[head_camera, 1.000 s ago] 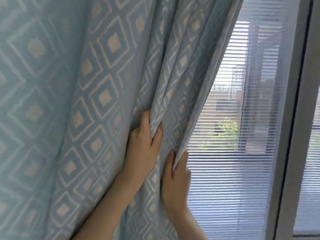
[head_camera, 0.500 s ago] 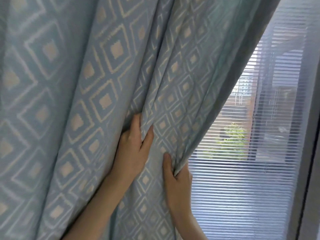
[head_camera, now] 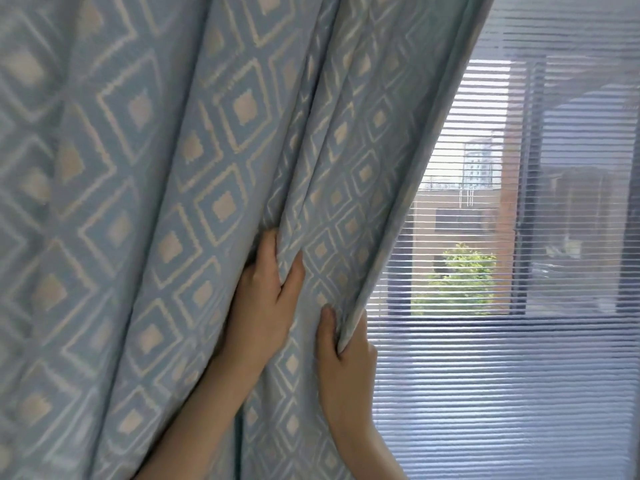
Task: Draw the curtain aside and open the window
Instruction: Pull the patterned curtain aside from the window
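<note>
The left hand (head_camera: pixel 265 299) pinches a fold of the curtain (head_camera: pixel 221 188) between thumb and fingers, the cloth bunched in its grip. Just beside it and a little lower, the right hand (head_camera: pixel 344 362) clasps the curtain's free edge, thumb on the front and fingers tucked behind. The pale blue curtain with its cream diamond pattern fills the left and middle of the view, its edge slanting from upper right down to the right hand. To the right the window (head_camera: pixel 519 393) shows behind thin horizontal blinds (head_camera: pixel 485 237), with buildings and a green tree (head_camera: pixel 460 278) beyond.
</note>
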The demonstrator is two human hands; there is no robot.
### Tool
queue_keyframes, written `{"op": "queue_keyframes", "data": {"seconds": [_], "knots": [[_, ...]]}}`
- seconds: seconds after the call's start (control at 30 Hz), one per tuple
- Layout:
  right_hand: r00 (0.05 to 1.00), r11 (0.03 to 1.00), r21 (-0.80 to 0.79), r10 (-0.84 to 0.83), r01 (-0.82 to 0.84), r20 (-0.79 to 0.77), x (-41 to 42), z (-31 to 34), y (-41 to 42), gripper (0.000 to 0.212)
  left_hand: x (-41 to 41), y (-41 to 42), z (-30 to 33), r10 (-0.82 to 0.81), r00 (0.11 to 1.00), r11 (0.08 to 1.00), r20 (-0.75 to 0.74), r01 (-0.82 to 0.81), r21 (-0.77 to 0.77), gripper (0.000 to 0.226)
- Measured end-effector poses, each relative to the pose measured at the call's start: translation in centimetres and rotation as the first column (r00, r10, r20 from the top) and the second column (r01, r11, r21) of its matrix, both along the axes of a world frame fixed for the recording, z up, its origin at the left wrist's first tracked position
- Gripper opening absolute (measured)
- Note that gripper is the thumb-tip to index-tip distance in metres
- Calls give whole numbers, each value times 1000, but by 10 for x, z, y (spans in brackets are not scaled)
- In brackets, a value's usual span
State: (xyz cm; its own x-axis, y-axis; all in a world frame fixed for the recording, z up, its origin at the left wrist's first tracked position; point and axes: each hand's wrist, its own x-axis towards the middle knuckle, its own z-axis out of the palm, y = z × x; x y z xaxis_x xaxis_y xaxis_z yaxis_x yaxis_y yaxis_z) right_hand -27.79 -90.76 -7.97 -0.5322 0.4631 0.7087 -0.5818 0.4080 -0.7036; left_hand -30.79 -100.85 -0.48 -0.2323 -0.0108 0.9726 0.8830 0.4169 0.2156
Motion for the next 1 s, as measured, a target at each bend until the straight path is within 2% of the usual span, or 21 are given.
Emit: {"op": "queue_keyframes", "data": {"seconds": [0.23,0.43,0.57,0.6,0.67,0.8,1.0], "knots": [[998,999,-1,55,-55,-22,0,0,-71,23,-3,-77,-2,23,1000,1000,7,-23,21,18],[984,979,129,167,-158,-66,8,-5,-99,37,3,-119,-3,6,999,998,45,-9,67,20],[949,950,7,313,-313,-31,4,-7,-106,52,4,-128,-3,0,999,998,34,-2,59,17],[943,943,-7,331,-331,-41,4,-5,-108,48,5,-129,-3,4,999,999,34,-5,54,16],[942,944,-4,330,-331,-61,6,-1,-111,31,5,-130,-3,17,999,999,33,-18,46,14],[946,945,-45,323,-324,-36,0,-2,-114,24,5,-131,-2,22,999,998,34,-24,54,13],[954,951,-72,301,-301,-18,-7,-7,-118,33,4,-132,-1,-33,999,997,42,30,72,15]]}}
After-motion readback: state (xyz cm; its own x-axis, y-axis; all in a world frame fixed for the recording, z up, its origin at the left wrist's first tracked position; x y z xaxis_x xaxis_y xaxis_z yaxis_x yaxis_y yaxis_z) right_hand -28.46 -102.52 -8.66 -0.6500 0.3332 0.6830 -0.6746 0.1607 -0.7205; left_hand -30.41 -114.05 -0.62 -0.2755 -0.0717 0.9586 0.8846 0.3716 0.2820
